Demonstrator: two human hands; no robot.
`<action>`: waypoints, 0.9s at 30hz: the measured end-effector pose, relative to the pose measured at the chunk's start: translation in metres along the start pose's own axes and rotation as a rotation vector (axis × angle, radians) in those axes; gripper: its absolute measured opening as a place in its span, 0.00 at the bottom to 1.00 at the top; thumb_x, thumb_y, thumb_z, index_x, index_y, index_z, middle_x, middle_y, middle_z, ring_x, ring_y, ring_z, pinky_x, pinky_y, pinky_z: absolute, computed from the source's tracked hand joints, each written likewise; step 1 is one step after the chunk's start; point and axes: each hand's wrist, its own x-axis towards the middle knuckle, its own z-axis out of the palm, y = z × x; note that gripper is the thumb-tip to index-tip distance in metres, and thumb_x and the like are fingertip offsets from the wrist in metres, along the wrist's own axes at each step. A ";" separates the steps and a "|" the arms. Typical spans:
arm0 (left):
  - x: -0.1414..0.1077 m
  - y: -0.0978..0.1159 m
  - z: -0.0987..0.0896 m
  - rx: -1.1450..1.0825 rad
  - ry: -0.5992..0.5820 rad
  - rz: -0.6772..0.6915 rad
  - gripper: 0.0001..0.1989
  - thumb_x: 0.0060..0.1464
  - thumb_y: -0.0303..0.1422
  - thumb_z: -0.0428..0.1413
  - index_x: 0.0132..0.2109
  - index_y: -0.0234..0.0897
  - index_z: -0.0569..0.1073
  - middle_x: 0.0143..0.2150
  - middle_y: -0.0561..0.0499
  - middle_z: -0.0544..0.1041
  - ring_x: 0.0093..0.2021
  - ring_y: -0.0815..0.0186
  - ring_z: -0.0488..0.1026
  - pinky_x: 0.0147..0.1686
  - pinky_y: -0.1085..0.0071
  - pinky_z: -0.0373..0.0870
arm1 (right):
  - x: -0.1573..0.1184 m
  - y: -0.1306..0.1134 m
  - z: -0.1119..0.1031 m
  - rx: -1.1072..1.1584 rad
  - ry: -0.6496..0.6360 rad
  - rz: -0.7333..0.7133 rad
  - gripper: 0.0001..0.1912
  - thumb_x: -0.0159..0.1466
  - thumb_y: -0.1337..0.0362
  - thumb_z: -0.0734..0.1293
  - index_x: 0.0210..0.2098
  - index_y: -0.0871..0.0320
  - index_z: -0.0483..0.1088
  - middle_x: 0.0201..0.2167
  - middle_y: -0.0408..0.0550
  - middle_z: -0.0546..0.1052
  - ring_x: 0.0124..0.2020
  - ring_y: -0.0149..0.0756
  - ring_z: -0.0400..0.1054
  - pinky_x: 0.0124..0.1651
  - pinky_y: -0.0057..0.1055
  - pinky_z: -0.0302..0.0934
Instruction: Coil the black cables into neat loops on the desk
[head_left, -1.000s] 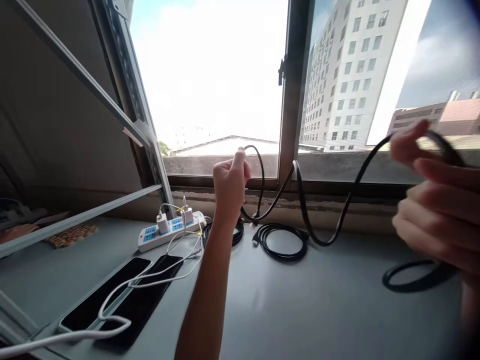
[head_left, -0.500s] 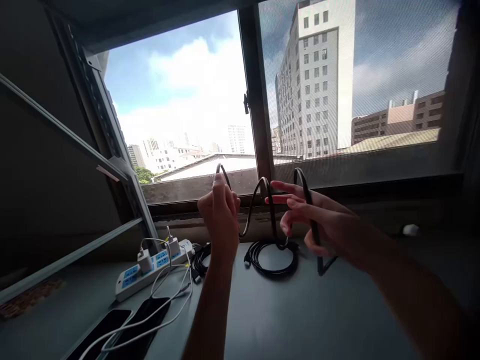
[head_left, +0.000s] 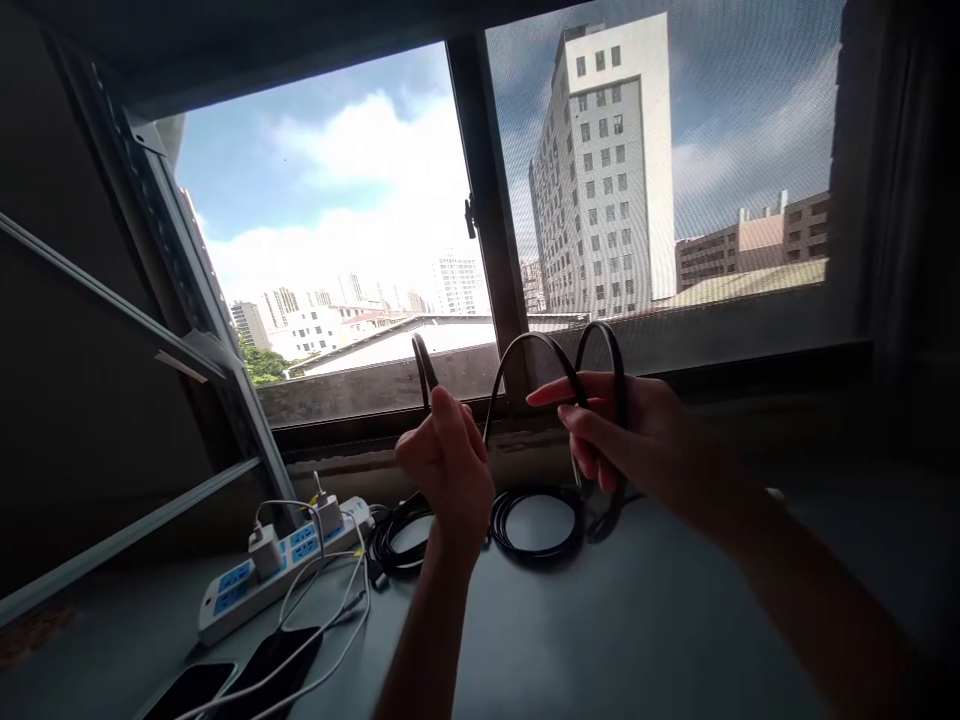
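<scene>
Raised above the table, my left hand (head_left: 450, 455) is closed in a fist on a black cable (head_left: 531, 338) that loops up over it and arcs across to the right. My right hand (head_left: 622, 425) has its thumb and fingers around the same cable, with a tall loop hanging over it. Behind and below the hands lie two coiled black cables on the table: one coil (head_left: 538, 555) near the middle, the other coil (head_left: 384, 545) left of it, partly behind my left wrist.
A white power strip (head_left: 281, 570) with two chargers stands at the left. White cables (head_left: 322, 632) run from it over two dark phones (head_left: 274, 665). Metal shelf bars (head_left: 127, 535) cross the left side; a window (head_left: 480, 230) is behind the grey table (head_left: 600, 620).
My right hand's fingers have drawn together on the cable, and the loop between the hands is wider. The view has shifted, so the surroundings appear further left.
</scene>
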 end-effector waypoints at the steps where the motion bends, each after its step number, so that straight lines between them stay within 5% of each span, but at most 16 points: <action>1: -0.003 -0.001 0.000 0.013 -0.022 0.046 0.28 0.62 0.34 0.44 0.14 0.33 0.52 0.10 0.58 0.53 0.12 0.78 0.49 0.16 0.73 0.44 | -0.001 -0.001 -0.002 -0.013 0.001 -0.008 0.14 0.60 0.67 0.61 0.44 0.60 0.72 0.15 0.37 0.68 0.15 0.24 0.61 0.18 0.18 0.57; 7: -0.019 -0.004 0.008 0.137 -0.241 0.248 0.24 0.58 0.28 0.47 0.15 0.34 0.52 0.11 0.58 0.53 0.13 0.77 0.49 0.17 0.73 0.46 | -0.001 0.003 -0.006 -0.261 0.123 -0.056 0.14 0.57 0.65 0.64 0.42 0.58 0.74 0.25 0.42 0.75 0.22 0.29 0.67 0.22 0.22 0.59; 11: -0.026 -0.001 0.023 0.220 -0.346 0.333 0.20 0.51 0.22 0.49 0.17 0.34 0.48 0.12 0.60 0.49 0.14 0.78 0.44 0.16 0.75 0.44 | 0.003 0.007 -0.002 0.000 0.066 -0.129 0.18 0.56 0.71 0.59 0.44 0.57 0.72 0.36 0.43 0.76 0.35 0.33 0.71 0.36 0.25 0.65; 14: -0.033 0.000 0.028 0.290 -0.411 0.363 0.18 0.48 0.23 0.49 0.17 0.35 0.49 0.13 0.59 0.51 0.15 0.77 0.46 0.16 0.76 0.46 | 0.006 0.008 -0.002 0.222 0.009 -0.048 0.18 0.56 0.70 0.60 0.45 0.58 0.70 0.36 0.45 0.77 0.34 0.32 0.72 0.37 0.25 0.66; 21: -0.032 0.006 0.027 0.397 -0.710 -0.097 0.14 0.55 0.31 0.44 0.22 0.37 0.59 0.18 0.55 0.61 0.17 0.75 0.53 0.17 0.75 0.48 | 0.015 0.013 -0.008 0.473 0.026 0.141 0.18 0.61 0.55 0.65 0.47 0.57 0.70 0.29 0.44 0.76 0.27 0.28 0.70 0.31 0.21 0.65; 27: -0.015 0.021 0.014 0.548 -1.128 -0.343 0.17 0.57 0.29 0.42 0.22 0.36 0.64 0.17 0.53 0.65 0.17 0.72 0.58 0.18 0.73 0.50 | 0.024 0.033 -0.007 0.074 -0.014 0.098 0.26 0.54 0.60 0.71 0.51 0.60 0.68 0.22 0.40 0.72 0.25 0.29 0.67 0.29 0.23 0.61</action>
